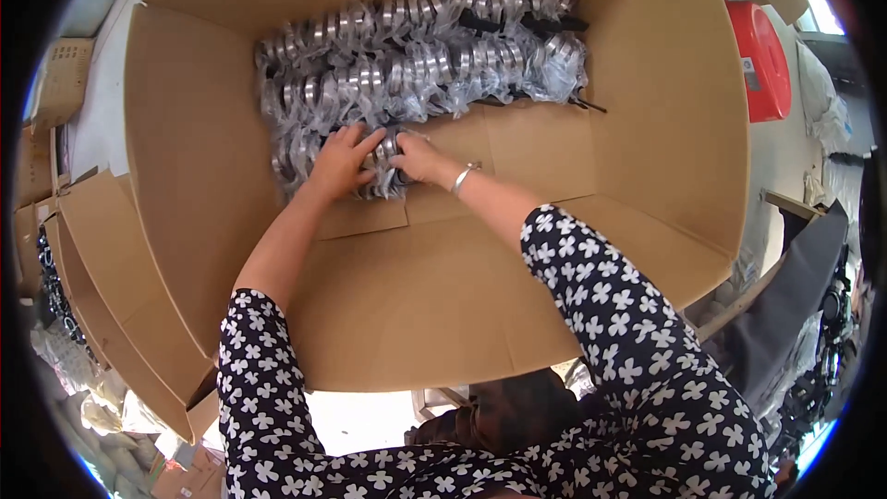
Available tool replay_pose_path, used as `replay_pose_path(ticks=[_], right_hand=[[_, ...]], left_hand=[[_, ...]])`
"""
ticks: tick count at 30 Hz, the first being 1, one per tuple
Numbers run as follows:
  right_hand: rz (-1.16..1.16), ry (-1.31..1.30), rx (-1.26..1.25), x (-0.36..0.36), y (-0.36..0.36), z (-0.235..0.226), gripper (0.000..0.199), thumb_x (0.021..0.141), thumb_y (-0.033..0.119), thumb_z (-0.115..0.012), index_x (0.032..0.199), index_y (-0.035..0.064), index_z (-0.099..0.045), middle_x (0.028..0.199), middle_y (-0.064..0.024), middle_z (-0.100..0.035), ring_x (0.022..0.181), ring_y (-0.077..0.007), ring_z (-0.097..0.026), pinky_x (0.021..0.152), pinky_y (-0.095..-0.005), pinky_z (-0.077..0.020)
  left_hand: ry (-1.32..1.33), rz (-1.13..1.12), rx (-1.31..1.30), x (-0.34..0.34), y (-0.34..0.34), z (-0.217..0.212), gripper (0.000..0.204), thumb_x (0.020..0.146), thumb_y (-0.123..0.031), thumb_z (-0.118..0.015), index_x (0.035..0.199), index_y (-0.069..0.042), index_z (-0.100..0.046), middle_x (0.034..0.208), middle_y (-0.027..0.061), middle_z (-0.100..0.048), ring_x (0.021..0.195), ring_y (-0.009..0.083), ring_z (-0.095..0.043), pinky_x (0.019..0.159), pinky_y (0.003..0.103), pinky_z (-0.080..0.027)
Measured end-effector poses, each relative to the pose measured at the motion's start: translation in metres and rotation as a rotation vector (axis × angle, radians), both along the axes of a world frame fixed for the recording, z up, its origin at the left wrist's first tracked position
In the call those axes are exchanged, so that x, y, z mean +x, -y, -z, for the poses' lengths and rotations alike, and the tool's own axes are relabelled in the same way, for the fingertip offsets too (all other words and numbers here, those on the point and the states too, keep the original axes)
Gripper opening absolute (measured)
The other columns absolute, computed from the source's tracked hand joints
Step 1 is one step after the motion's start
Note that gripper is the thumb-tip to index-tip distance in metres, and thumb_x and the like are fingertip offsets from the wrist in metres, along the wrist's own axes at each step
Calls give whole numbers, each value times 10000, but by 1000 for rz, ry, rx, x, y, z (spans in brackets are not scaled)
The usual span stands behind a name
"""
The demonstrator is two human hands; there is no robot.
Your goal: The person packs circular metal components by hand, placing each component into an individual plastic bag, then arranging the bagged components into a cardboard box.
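Note:
Deep inside a large cardboard box (434, 305), both my hands meet at the near end of a short row of shiny metal pieces in clear plastic (294, 155). Between them is a plastic-wrapped metal piece (384, 153) with bright ring-like bands. My left hand (344, 163) presses on it from the left, its fingers bent over the top. From the right, my right hand (421, 158) closes on the same piece with curled fingers; a metal bracelet (464, 177) circles that wrist. The undersides of the fingers are hidden.
Two longer rows of similar wrapped metal pieces (407, 69) lie along the box's far side, with dark rods sticking out at right. A red plastic container (759, 63) stands right of the box. Cardboard boxes (111, 259) are at left, dark grey sheeting (785, 305) at right.

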State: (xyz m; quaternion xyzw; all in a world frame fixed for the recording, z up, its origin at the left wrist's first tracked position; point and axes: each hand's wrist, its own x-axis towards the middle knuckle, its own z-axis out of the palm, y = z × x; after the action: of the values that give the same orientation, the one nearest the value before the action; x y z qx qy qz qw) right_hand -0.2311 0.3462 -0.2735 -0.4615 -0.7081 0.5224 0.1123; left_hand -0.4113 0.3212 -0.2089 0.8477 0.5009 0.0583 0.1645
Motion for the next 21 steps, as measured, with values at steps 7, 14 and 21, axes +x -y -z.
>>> replay_pose_path(ticks=[7,14,21], right_hand=[[-14,195,114,-10,18,-33,224,711,150,-635,847,-2,-543,876,-202,-584,827,-355,-562,736,-411,-433],[120,-63,-32,-23,13,-31,151,700,71,-613,807,-5,-539,806,-183,-589,779,-313,-571,701,-378,-430],[124,79,-76,-31,9,-19,298,683,64,-621,949,7,-502,936,-209,-578,910,-373,-546,769,-405,-434]], left_hand=[[-208,76,108,-10,9,-1,855,550,-308,-746,1303,-243,-346,1129,68,-458,995,236,-445,816,424,-334],[-380,13,68,-17,11,-15,829,600,-385,-711,1319,-267,-316,1159,45,-445,1065,252,-401,867,476,-302],[-495,-24,57,-13,11,-10,849,630,-453,-683,1343,-275,-259,1224,60,-403,1158,271,-332,891,511,-287]])
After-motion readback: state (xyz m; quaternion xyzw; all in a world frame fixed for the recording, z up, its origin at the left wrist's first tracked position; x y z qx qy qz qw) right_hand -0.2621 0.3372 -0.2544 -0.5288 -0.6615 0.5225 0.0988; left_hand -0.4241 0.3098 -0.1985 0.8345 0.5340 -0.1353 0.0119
